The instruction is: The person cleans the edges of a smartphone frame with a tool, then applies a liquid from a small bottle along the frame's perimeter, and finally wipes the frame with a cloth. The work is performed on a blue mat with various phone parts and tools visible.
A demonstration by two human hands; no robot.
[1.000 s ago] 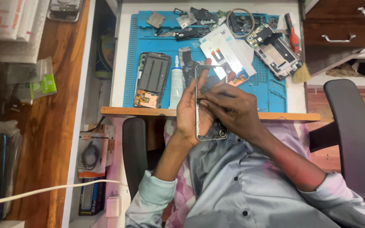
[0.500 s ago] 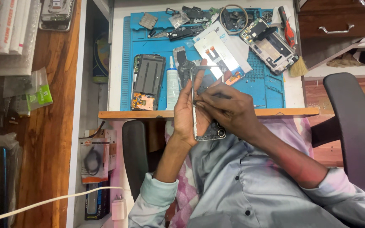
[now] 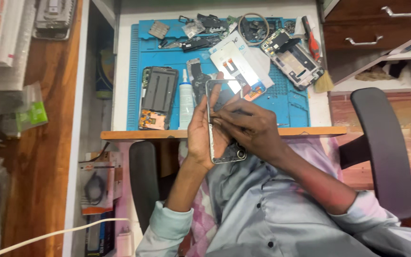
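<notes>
Above your lap, just near of the desk edge point(image 3: 281, 132), your left hand point(image 3: 200, 135) grips a phone frame point(image 3: 213, 114) from the left side, fingers wrapped behind it and the thumb along its edge. The frame stands upright lengthwise, its far end over the blue work mat point(image 3: 136, 71). Your right hand point(image 3: 253, 128) is closed in a pinch over the frame's inner face; whether it holds a tool cannot be told. On the mat, left of the frame, lies a dark phone body point(image 3: 158, 95) with a white glue tube point(image 3: 185, 102) just beside it. At the far right lie a white display panel point(image 3: 236, 62) and an opened phone chassis point(image 3: 293, 59), with a small brush point(image 3: 323, 83) near the mat's right edge.
</notes>
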